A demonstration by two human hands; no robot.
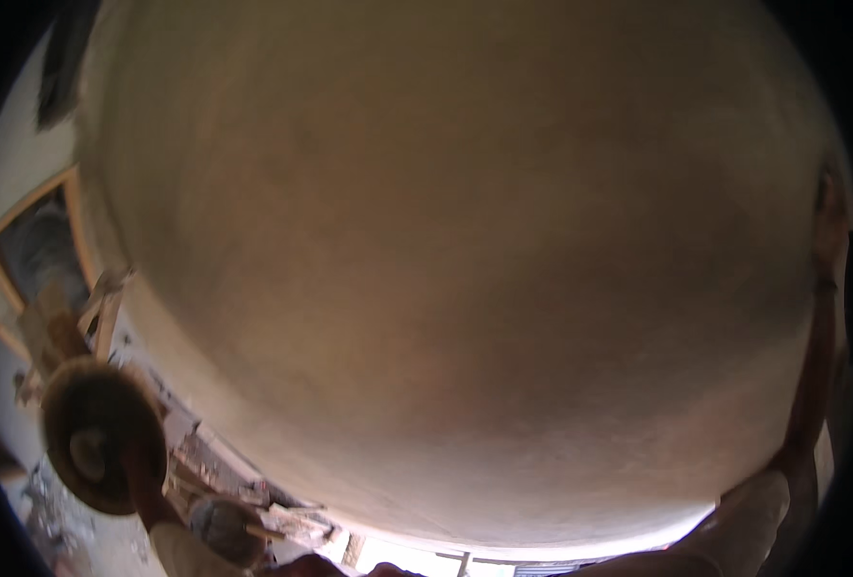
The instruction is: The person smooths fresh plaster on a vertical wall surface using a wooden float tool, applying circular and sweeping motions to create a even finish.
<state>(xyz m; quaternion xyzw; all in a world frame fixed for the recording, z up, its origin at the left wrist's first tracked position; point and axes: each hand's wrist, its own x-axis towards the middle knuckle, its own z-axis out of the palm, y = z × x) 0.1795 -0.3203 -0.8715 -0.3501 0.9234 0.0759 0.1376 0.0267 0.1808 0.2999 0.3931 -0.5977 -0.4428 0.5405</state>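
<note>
A broad brown plastered wall [465,240] takes up most of the head view, with darker, damp-looking patches toward its lower right. My right arm is stretched far up along the right side. At its end my right hand [830,216] is closed at the wall's edge around something dark and narrow, too small and dim to name. At the lower left, my left hand [140,466] grips a round, dark, disc-like pan [109,481] with a paler rim. A light round patch shows near the pan's middle. Shadow hides most of the left fingers.
An orange-brown wooden frame [25,213] hangs or stands on the pale wall at left. Wooden pieces [107,313] rise behind the pan. Below lie boards and rubble [205,462], beside a grey rounded thing [223,529]. Bright daylight shows along the bottom edge.
</note>
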